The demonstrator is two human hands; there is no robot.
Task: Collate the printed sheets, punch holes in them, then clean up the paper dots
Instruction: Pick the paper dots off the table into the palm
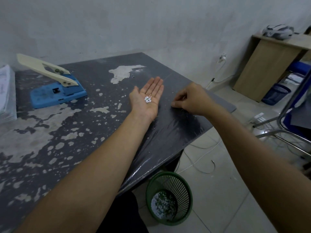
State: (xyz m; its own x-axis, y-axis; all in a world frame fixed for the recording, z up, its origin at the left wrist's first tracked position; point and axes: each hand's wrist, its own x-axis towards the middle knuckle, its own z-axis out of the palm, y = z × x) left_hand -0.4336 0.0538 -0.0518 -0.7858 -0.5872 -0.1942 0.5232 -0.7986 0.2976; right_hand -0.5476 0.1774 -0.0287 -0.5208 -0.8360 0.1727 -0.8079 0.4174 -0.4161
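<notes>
- Both forearms are seen bare to the frame's edge; no sleeve is shown
- The left hand (pixel 148 96) and the right hand (pixel 193 100) are ungloved; no ring or watch is seen
- Dark clothing is glimpsed at the bottom edge, below the arms

A single head-worn wide-angle view looks forward and down from above the near edge of the table (pixel 70 132), close over both outstretched forearms. It faces the far wall (pixel 151 22), tilted, taking in floor (pixel 227 190) at right.
</notes>
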